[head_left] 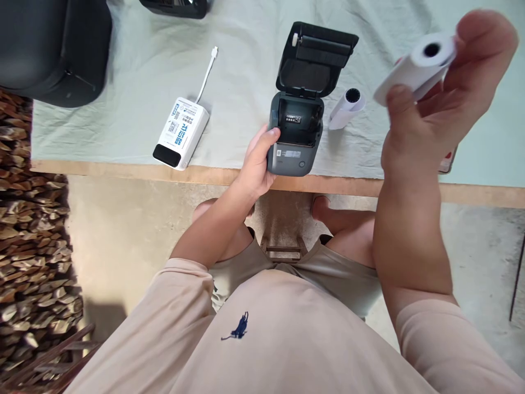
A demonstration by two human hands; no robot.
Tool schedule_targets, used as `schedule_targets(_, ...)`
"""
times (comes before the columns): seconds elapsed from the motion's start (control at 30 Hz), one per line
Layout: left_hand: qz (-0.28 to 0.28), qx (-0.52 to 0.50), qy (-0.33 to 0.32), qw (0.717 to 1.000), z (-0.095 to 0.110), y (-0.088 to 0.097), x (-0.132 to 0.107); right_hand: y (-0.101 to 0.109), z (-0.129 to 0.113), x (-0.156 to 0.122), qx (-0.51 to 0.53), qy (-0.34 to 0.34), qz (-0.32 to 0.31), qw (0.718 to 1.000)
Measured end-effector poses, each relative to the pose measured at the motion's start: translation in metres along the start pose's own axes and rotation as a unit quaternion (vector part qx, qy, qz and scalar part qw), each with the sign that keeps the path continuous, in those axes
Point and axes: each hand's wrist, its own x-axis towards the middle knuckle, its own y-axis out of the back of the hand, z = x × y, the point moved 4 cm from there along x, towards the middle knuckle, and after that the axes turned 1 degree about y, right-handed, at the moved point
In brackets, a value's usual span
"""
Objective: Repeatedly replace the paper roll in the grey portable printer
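My left hand [262,158] is closed around the left side of a dark grey portable label printer [292,158], with the thumb on its front edge. The printer's lid [315,57] stands raised, and its paper bay shows no roll inside. Up at the right, my right hand [443,104] grips a white paper roll [420,63] between thumb and fingers, its dark core facing up. A second white paper roll [346,109] stands on the cloth just right of the printer, a loose end of paper at its side.
A white power bank [182,131] with a short white cable [207,74] lies to the left. A black bag [53,49] fills the far left corner, and a black device [176,5] is cut off at the top. Under my right wrist, a phone-like edge [448,161] shows. Stacked firewood [33,246] stands left of the table.
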Motion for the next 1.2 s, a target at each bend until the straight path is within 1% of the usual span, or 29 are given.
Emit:
schedule_targets(0.03, 0.000, 0.002, -0.004, 1.000, -0.001, 0.000, 0.000, -0.015, -0.025, -0.006, -0.006, 0.112, -0.022, 0.993)
schedule_targets(0.07, 0.000, 0.004, -0.009, 1.000, -0.002, 0.000, 0.000, -0.030, -0.044, -0.013, -0.016, 0.183, -0.054, 0.982)
schedule_targets(0.1, -0.003, 0.005, -0.016, 1.000, -0.002, -0.001, 0.000, -0.045, -0.058, -0.020, -0.047, 0.219, -0.106, 0.969)
schedule_targets(0.17, -0.020, 0.004, -0.030, 0.999, -0.002, -0.004, 0.000, -0.066, -0.074, -0.027, -0.131, 0.206, -0.153, 0.958)
schedule_targets(0.23, -0.043, 0.000, -0.038, 0.998, -0.001, -0.007, -0.002, -0.076, -0.081, -0.031, -0.188, 0.168, -0.182, 0.950)
schedule_targets(0.3, -0.053, 0.000, -0.037, 0.998, 0.000, -0.009, -0.003, -0.078, -0.081, -0.032, -0.260, 0.125, -0.207, 0.935)
schedule_targets(0.4, -0.039, 0.013, -0.027, 0.999, 0.001, -0.008, -0.005, -0.075, -0.073, -0.032, -0.355, 0.073, -0.249, 0.898)
schedule_targets(0.5, -0.034, 0.035, -0.029, 0.998, 0.001, -0.008, -0.007, -0.073, -0.066, -0.032, -0.367, 0.053, -0.273, 0.888)
schedule_targets(0.67, -0.035, 0.048, -0.047, 0.997, 0.000, -0.009, -0.008, -0.076, -0.061, -0.034, -0.383, 0.060, -0.266, 0.883)
schedule_targets(0.83, -0.044, 0.023, -0.050, 0.998, -0.001, -0.007, -0.006, -0.080, -0.049, -0.038, -0.386, 0.089, -0.234, 0.888)
schedule_targets(0.93, -0.044, 0.021, -0.038, 0.998, -0.002, -0.007, -0.006, -0.081, -0.040, -0.039, -0.370, 0.076, -0.247, 0.892)
schedule_targets(1.03, -0.029, 0.003, -0.020, 0.999, -0.002, -0.008, -0.006, -0.081, -0.038, -0.039, -0.375, 0.070, -0.236, 0.894)
schedule_targets(1.1, -0.009, -0.011, -0.008, 1.000, -0.003, -0.007, -0.005, -0.083, -0.041, -0.041, -0.382, 0.074, -0.219, 0.895)
schedule_targets(1.2, 0.030, -0.020, 0.014, 0.999, -0.004, -0.005, -0.003, -0.088, -0.050, -0.044, -0.374, 0.086, -0.220, 0.897)
